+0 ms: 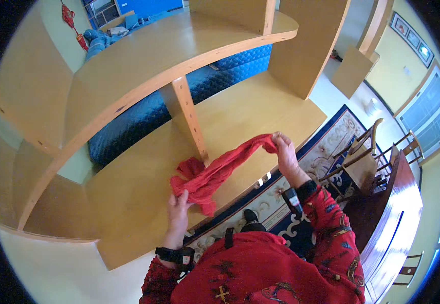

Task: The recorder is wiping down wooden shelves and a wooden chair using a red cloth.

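A red cloth [223, 165] stretches between my hands above the lower board of a wooden shelf unit [128, 193]. My right hand [286, 154] pinches its upper end, up and to the right. My left hand [178, 211] grips the lower, bunched part between thumb and fingers. Loose folds of the cloth hang by the foot of the short wooden upright [189, 114], though whether they touch the board cannot be told. Both wrists wear black straps with small devices.
A curved upper shelf [159, 49] runs over the lower board, with blue quilted padding behind. A tall side panel [303, 45] stands right. Beyond the board's front edge lie a patterned rug [273, 201], wooden chairs [360, 163] and a glossy dark wooden table [391, 212].
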{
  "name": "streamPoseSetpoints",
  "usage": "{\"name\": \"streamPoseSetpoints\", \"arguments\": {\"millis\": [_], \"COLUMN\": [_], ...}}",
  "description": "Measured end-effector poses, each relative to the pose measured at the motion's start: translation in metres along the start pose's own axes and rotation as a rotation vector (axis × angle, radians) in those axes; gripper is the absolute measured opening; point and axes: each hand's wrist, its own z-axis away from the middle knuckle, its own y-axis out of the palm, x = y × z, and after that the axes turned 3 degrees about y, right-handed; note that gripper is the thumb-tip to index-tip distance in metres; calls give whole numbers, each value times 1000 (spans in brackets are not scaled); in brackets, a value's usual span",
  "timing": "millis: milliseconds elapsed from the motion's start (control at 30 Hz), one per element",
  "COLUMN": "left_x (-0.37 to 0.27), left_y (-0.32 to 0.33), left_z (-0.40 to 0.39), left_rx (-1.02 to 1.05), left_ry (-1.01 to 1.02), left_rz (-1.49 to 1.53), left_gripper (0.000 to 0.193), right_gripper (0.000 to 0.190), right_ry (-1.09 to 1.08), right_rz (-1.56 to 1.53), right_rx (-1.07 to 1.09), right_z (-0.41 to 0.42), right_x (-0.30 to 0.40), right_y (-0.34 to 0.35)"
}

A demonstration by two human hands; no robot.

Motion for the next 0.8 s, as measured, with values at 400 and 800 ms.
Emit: {"name": "streamPoseSetpoints", "arguments": {"millis": [400,800], "left_x": [60,73], "left_y": [-43,-38], "left_z": [4,5], "left_rx": [-158,-332], "left_ry": [512,495], "left_rz": [-1268,-1534], "left_gripper": [52,44], "right_gripper": [51,46], "right_ry": [-642,-594], "right_rz": [1483,1567], "right_rx": [534,411], "right_z": [15,-182], "right_x": [-82,-79], "right_y": [49,-96]}}
